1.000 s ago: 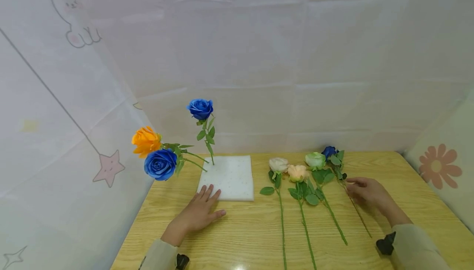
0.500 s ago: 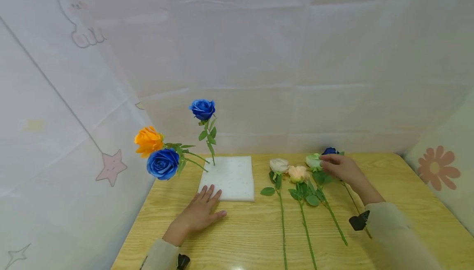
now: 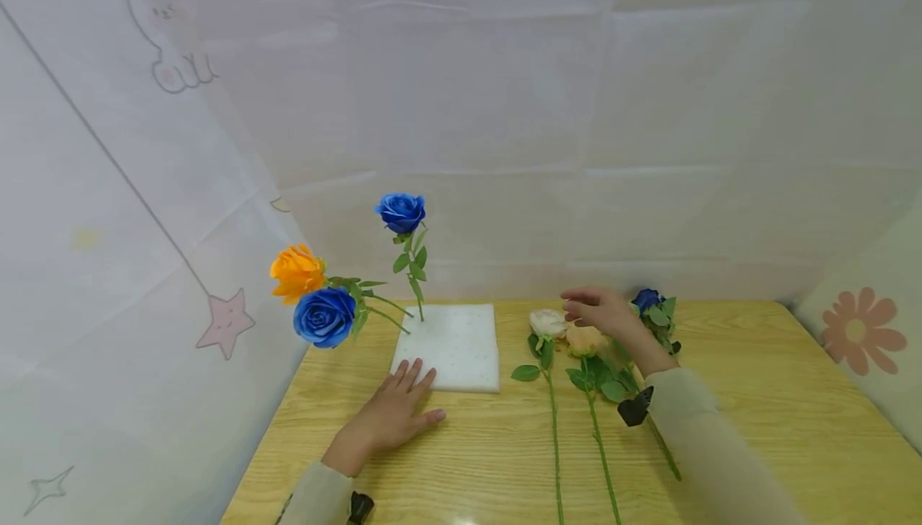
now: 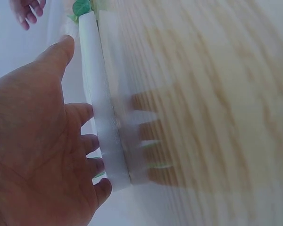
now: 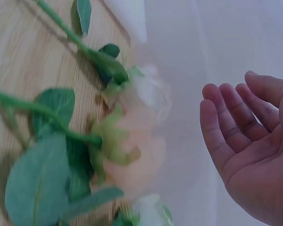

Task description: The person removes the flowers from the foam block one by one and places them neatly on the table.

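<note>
My left hand point(image 3: 392, 417) rests with spread fingers on the front left edge of a white foam block point(image 3: 461, 349). In the left wrist view its fingertips touch the edge of that foam. My right hand point(image 3: 608, 317) hovers with relaxed fingers above the lying roses, holding nothing. Closest to it are a white rose point(image 3: 547, 323) and a peach rose point(image 3: 585, 339); in the right wrist view the peach bloom point(image 5: 132, 155) lies beside the hand. A green-white rose point(image 5: 151, 209) is mostly hidden under the right arm in the head view. Behind the wrist lies a dark blue rose point(image 3: 647, 299).
Two blue roses point(image 3: 401, 213) and an orange rose point(image 3: 298, 273) stand in the foam, two of them leaning far left. The wooden table point(image 3: 763, 397) meets a pale cloth backdrop point(image 3: 504, 109) at its back edge.
My right hand has moved left from the dark blue rose's stem, across the green-white rose, to above the peach and white roses. My left hand has stayed on the foam.
</note>
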The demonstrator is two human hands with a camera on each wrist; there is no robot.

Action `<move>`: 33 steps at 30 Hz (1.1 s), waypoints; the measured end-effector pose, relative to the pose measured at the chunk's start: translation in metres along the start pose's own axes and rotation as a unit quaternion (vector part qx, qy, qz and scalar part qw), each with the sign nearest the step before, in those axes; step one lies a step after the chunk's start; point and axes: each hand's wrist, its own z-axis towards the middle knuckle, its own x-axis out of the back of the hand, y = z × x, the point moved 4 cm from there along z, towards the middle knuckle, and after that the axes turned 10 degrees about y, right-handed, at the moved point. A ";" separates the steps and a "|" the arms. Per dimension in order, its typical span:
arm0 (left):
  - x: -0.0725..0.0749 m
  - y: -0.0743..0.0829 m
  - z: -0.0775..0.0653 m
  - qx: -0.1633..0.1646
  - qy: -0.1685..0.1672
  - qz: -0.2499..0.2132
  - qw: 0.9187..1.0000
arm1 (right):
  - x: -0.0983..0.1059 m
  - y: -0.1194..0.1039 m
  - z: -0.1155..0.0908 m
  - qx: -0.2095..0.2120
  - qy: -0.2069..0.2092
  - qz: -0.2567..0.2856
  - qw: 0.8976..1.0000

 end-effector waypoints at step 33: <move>0.005 0.006 -0.007 0.023 0.011 0.000 1.000 | -0.145 -0.034 0.067 0.006 -0.051 0.134 0.990</move>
